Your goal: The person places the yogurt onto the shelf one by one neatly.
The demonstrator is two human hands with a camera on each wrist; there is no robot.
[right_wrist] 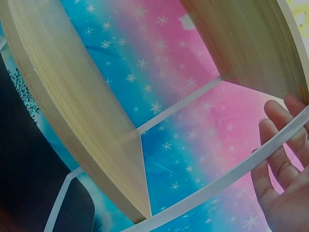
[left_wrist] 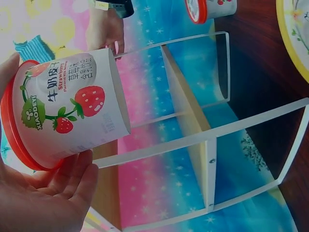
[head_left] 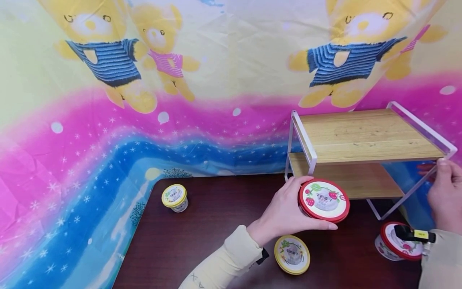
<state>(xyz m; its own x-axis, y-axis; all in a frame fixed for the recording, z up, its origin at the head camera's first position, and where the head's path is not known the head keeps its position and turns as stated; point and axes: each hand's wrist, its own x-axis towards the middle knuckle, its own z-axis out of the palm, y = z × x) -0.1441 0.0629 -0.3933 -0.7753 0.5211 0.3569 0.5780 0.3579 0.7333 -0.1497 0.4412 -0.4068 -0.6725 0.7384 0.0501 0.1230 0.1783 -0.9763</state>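
My left hand (head_left: 288, 206) grips a white tub with a red lid and strawberry print (head_left: 324, 200), held up in front of the shelf's left side. In the left wrist view the tub (left_wrist: 72, 108) lies tilted between thumb and fingers of that hand (left_wrist: 48, 198). The two-tier shelf (head_left: 371, 134) has wooden boards and a white metal frame. At its front right corner, my right hand (head_left: 447, 192) has the thumb on the top and fingers behind the frame. The right wrist view shows this hand (right_wrist: 289, 179) around a white bar (right_wrist: 236, 174).
On the dark table (head_left: 216, 241), a yellow-lidded tub (head_left: 175, 197) stands at the back left. Another yellow-lidded tub (head_left: 292, 255) is below my left hand. A red-lidded tub (head_left: 390, 249) stands at the right, near the shelf's foot. A printed cloth (head_left: 231, 72) hangs behind.
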